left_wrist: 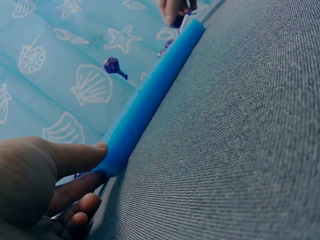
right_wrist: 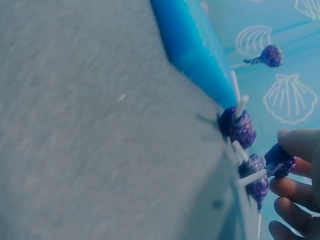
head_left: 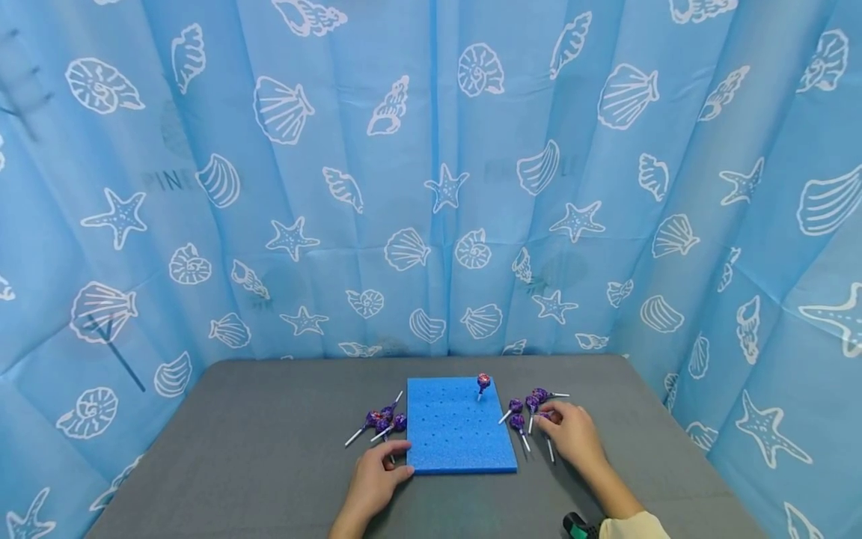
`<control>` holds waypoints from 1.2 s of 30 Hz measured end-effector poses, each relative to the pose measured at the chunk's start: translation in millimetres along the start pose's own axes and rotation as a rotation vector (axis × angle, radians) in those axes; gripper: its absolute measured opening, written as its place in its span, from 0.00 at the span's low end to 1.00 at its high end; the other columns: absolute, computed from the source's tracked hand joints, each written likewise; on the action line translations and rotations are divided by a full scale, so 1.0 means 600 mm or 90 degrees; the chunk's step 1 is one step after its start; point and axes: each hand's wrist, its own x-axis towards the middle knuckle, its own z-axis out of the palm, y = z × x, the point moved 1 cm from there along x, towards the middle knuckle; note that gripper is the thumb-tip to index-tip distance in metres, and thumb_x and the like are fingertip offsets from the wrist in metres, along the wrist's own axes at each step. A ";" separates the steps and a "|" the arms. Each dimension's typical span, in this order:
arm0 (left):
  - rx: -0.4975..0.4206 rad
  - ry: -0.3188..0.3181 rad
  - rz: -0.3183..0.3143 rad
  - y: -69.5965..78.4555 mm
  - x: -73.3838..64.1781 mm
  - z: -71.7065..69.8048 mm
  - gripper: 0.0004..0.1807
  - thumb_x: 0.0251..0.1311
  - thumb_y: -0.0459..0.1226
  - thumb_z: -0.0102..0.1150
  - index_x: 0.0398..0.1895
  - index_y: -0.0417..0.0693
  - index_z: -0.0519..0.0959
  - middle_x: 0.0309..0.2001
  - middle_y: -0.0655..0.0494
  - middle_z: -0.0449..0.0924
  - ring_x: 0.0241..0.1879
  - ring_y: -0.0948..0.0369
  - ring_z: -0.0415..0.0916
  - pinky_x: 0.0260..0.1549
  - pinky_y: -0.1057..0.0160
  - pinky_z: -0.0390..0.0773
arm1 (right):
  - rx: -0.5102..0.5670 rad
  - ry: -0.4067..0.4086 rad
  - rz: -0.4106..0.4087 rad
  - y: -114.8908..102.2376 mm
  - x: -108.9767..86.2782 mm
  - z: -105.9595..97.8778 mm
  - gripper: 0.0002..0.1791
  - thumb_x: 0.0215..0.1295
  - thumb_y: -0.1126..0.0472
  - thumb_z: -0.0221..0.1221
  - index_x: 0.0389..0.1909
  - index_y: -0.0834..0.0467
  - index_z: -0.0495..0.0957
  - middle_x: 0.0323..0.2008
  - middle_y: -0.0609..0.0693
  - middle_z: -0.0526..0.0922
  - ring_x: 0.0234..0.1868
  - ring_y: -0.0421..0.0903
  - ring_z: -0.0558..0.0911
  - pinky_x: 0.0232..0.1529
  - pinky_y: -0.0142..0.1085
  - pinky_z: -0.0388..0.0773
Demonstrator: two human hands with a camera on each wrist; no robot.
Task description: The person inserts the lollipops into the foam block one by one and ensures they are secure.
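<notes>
A blue foam board with rows of small holes lies flat on the table. One purple-wrapped lollipop stands in it near the back right corner. My left hand holds the board's front left corner, thumb and index finger against its edges. To the right of the board, my right hand pinches a lollipop by its wrapped head, with the white stick pointing away from the fingers. Several more lollipops lie close by on that side. Left of the board is another loose bunch of lollipops.
A grey cloth-covered table spreads out on all sides of the board. Behind it hangs a blue curtain printed with white shells and starfish. A dark object shows at the bottom edge beside the right sleeve.
</notes>
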 end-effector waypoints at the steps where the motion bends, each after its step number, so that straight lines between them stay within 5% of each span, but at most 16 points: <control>1: 0.000 0.001 0.003 0.000 0.000 0.000 0.18 0.51 0.35 0.72 0.48 0.52 0.83 0.38 0.58 0.78 0.28 0.61 0.67 0.26 0.63 0.65 | 0.007 0.006 -0.004 -0.003 0.002 -0.001 0.09 0.59 0.59 0.67 0.38 0.60 0.83 0.25 0.47 0.76 0.30 0.46 0.71 0.32 0.42 0.66; 12: -0.005 0.004 0.016 0.002 0.001 -0.002 0.18 0.50 0.36 0.72 0.47 0.51 0.83 0.37 0.59 0.78 0.28 0.62 0.67 0.26 0.63 0.65 | 0.064 0.108 -0.045 -0.038 0.018 0.002 0.10 0.57 0.60 0.70 0.37 0.61 0.83 0.26 0.48 0.78 0.31 0.47 0.73 0.33 0.42 0.67; 20: -0.004 0.009 0.029 0.002 0.000 -0.004 0.18 0.50 0.36 0.72 0.47 0.51 0.83 0.37 0.59 0.78 0.28 0.62 0.66 0.26 0.63 0.65 | 0.101 0.099 -0.022 -0.066 0.028 0.015 0.11 0.59 0.61 0.68 0.40 0.61 0.82 0.31 0.52 0.80 0.36 0.50 0.75 0.37 0.43 0.70; 27: 0.004 0.006 0.016 0.002 0.000 -0.003 0.19 0.50 0.36 0.73 0.47 0.51 0.83 0.36 0.60 0.77 0.28 0.62 0.67 0.26 0.63 0.65 | 0.134 0.142 -0.058 -0.082 0.037 0.024 0.11 0.57 0.64 0.69 0.40 0.61 0.81 0.32 0.53 0.82 0.36 0.51 0.77 0.37 0.44 0.71; 36: 0.010 0.009 0.016 0.002 0.001 -0.003 0.18 0.51 0.36 0.72 0.47 0.52 0.83 0.36 0.61 0.77 0.27 0.63 0.66 0.26 0.64 0.64 | 0.138 0.117 -0.048 -0.101 0.042 0.041 0.12 0.60 0.60 0.68 0.43 0.58 0.80 0.37 0.53 0.81 0.41 0.51 0.78 0.39 0.45 0.73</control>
